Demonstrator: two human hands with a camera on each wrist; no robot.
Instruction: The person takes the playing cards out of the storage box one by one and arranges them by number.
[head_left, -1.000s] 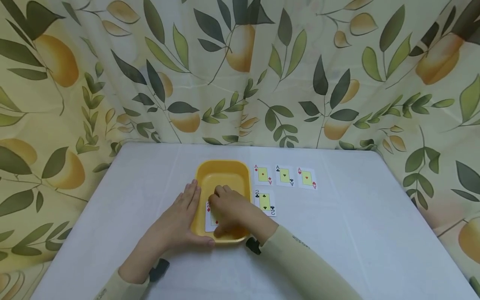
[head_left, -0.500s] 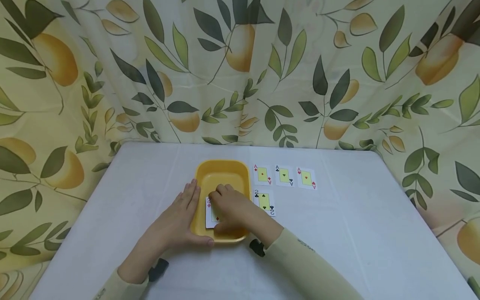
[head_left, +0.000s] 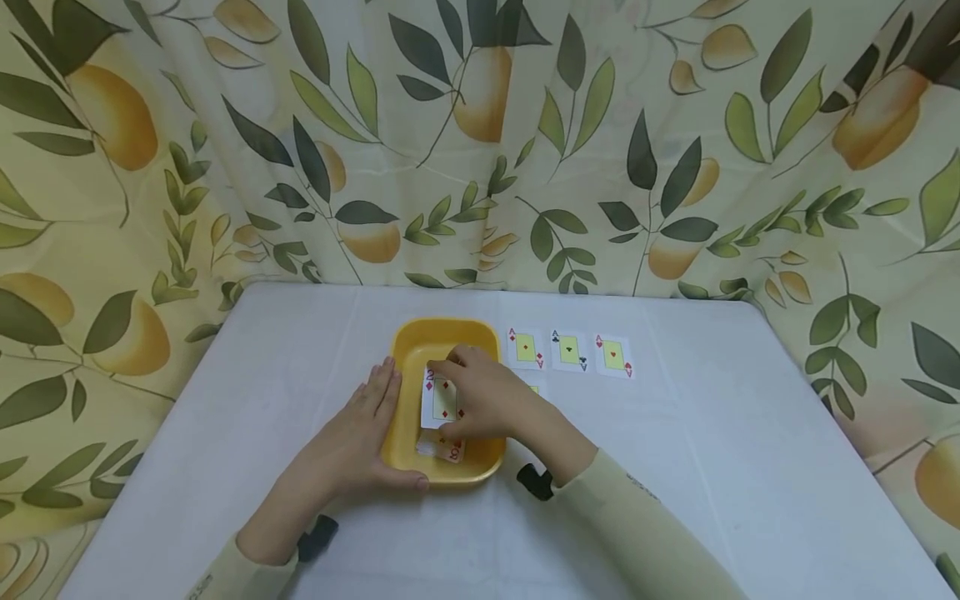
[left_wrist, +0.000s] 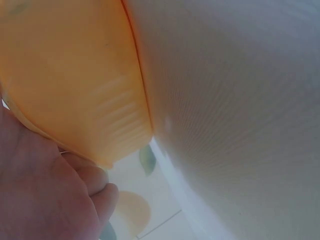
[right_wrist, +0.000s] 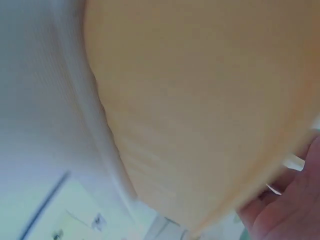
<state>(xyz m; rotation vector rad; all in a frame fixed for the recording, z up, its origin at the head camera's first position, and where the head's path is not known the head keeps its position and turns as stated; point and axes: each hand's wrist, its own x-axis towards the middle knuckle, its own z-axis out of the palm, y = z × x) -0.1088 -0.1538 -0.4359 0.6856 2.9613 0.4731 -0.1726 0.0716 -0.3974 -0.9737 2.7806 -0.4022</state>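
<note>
Head view: right hand (head_left: 483,393) pinches the white two-of-diamonds card (head_left: 442,398) above a printed card pile (head_left: 439,448) in the yellow rounded tray (head_left: 442,328); best lifted level, left hand (head_left: 358,437), fingers straight, steadying the tray.

The head view looks forward and down from behind and above the left grip (head_left: 352,446) and right grip (head_left: 487,396). Each wrist view looks from just behind its grip, very near the yellow tray (head_left: 450,337)'s outside; all three share tray and worktop (head_left: 675,417).
</note>
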